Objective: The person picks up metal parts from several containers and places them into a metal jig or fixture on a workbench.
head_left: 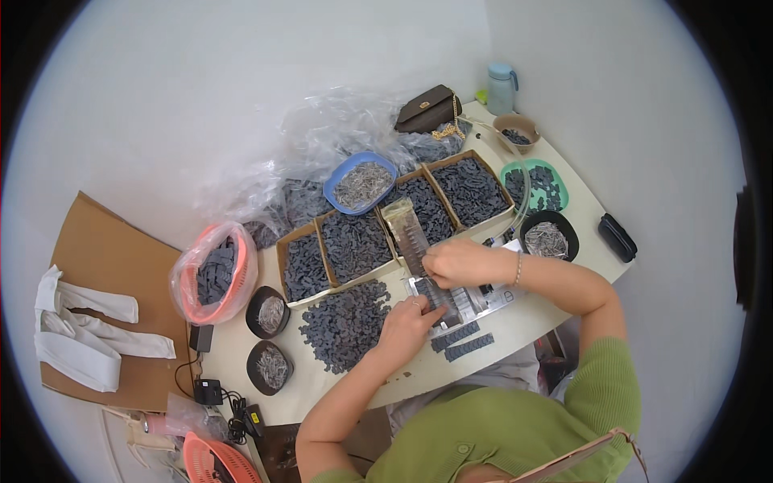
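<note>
My left hand (405,326) rests at the near left end of a metal jig (495,299), its fingers stretched out onto the row of small dark grey parts there. Just beyond it my right hand (463,262) is closed, fingertips down at the jig; what they pinch is hidden. A clear plastic tray (407,229) with small parts inside slants from the cardboard box to the jig, beside my right fingertips. Two dark grey strips of joined pieces (469,346) lie in front of the jig. Left of my left hand spreads a loose pile of dark grey plastic pieces (342,326).
Behind the jig stands a divided cardboard box (322,291) filled with dark pieces. A blue basin (328,189) and black bowls (251,366) (573,241) hold metal pins. A green tray (562,179), pink basket (193,302), black case (617,236) and cables (235,410) lie around.
</note>
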